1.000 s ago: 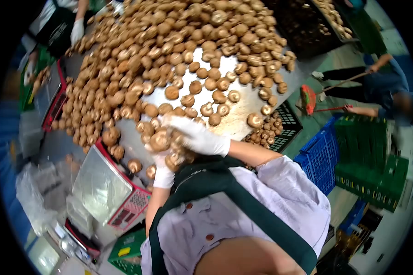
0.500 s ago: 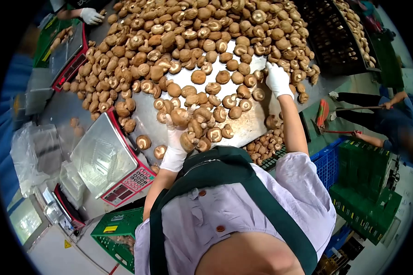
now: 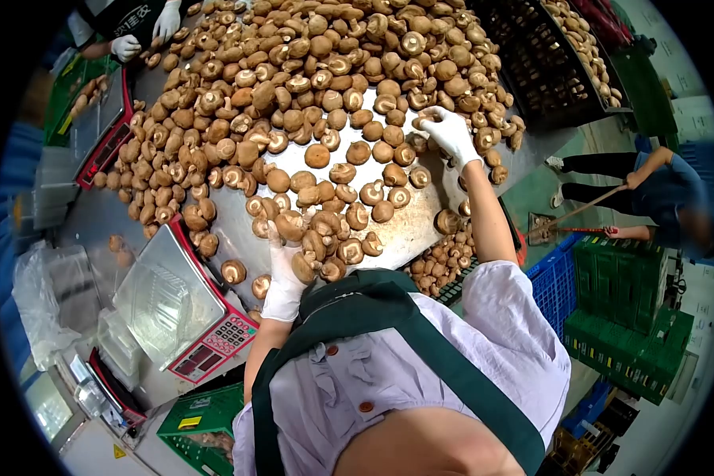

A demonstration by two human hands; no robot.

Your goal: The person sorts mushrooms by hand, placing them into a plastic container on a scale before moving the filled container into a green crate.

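Brown mushrooms (image 3: 317,155) cover much of the metal table (image 3: 234,216). My left hand (image 3: 284,274), in a white glove, rests at the near edge against a cluster of mushrooms, its fingers partly hidden by them; a mushroom lies against its thumb side. My right hand (image 3: 448,133), gloved too, reaches over the right part of the pile with fingers bent and its fingertips at a mushroom (image 3: 422,120). Below it, small mushrooms (image 3: 444,262) fill a crate beside my apron.
A scale (image 3: 174,297) stands at the left, another (image 3: 103,131) farther back. A co-worker's gloved hands (image 3: 147,36) are at the upper left. A black crate (image 3: 563,63) holds mushrooms at the upper right. A person with a long handle (image 3: 587,205) stands beyond green crates (image 3: 619,278).
My right hand has moved left and its fingers have bent toward a mushroom. The view has shifted slightly. A second hand of the co-worker now shows, and the person at right has moved the long handle.
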